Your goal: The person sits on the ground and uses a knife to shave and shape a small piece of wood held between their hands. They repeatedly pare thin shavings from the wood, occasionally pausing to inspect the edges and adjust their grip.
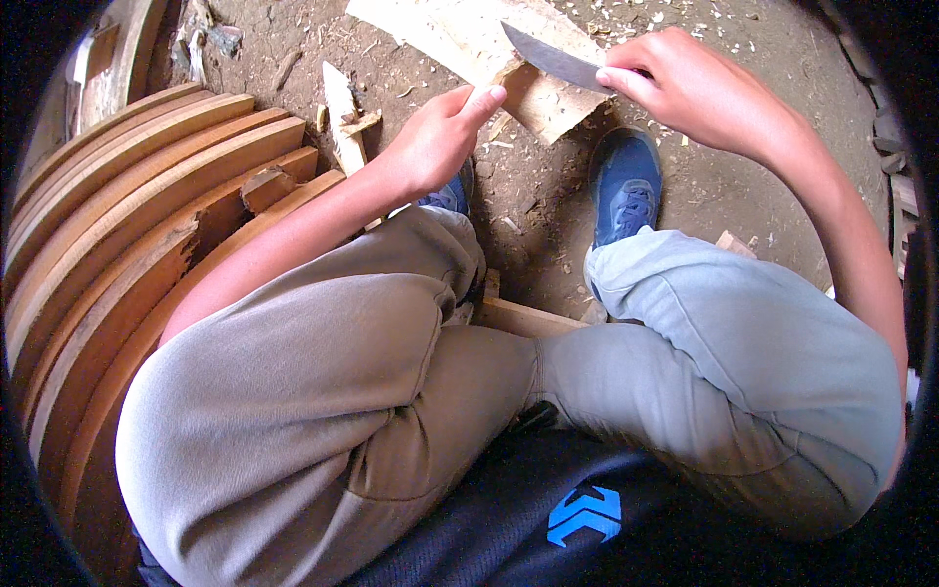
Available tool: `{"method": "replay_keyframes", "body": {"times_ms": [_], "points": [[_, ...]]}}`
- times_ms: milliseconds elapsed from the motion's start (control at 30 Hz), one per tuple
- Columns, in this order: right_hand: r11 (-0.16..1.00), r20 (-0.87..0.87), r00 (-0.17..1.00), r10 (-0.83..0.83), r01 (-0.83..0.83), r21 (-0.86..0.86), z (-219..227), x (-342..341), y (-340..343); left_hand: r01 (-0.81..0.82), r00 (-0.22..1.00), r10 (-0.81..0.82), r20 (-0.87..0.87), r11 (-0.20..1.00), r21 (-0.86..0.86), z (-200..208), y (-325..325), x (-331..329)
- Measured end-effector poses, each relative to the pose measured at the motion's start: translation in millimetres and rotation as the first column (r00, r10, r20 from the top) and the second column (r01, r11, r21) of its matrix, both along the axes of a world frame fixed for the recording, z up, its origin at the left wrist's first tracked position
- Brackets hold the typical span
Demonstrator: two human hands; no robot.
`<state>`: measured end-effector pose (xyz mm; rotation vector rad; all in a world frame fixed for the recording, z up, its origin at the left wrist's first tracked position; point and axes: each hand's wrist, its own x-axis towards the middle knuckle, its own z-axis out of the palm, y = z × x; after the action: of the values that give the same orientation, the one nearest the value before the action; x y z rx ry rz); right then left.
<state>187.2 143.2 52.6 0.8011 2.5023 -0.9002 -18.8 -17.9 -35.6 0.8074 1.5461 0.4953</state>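
My right hand (675, 88) is closed round the handle of a knife (556, 61), its long dark blade pointing to the far left. My left hand (440, 135) grips a small piece of wood (505, 72), thumb laid along it; most of the piece is hidden by the fingers. The blade lies at or just over the wood's far end; whether they touch I cannot tell. Beneath both lies a pale flat sheet of wood (430, 31) on the ground, with small shavings on it.
Several curved-looking planks (156, 157) are stacked at my left, one with a broken end. A splintered wood scrap (342, 117) lies near them. My blue shoe (626, 186) stands by the sheet's near corner. Chips dot the dirt floor (743, 59). A wooden bar (523, 319) shows between my legs.
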Motion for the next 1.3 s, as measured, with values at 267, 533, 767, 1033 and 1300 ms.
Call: {"method": "replay_keyframes", "body": {"times_ms": [267, 533, 767, 1033, 1300], "points": [[0.975, 0.104, 0.990, 0.093, -0.111, 0.192, 11.4, -4.1, -2.4, 0.130, 0.970, -0.121, -0.210, 0.991, 0.032, 1.9, 3.1, -1.7], [0.957, 0.107, 0.990, 0.087, -0.113, 0.266, 21.6, -13.1, -10.9, 0.257, 0.908, -0.234, -0.347, 0.966, 0.021, 19.9, 7.6, -5.2], [0.980, 0.081, 0.997, -0.019, 0.002, 0.201, 6.8, -15.9, -15.6, 0.235, 0.915, -0.208, -0.345, 0.971, 0.038, 15.7, 9.0, -6.0], [0.978, -0.097, 0.990, -0.099, 0.079, -0.194, -40.1, -2.1, 8.5, 0.141, 0.968, -0.138, -0.211, 0.990, 0.000, 7.3, 8.2, -8.9], [0.988, -0.188, 0.978, -0.094, 0.068, -0.142, -35.4, 10.7, 7.5, 0.121, 0.980, -0.120, -0.161, 0.993, -0.005, 9.7, 10.8, -6.8]]}}
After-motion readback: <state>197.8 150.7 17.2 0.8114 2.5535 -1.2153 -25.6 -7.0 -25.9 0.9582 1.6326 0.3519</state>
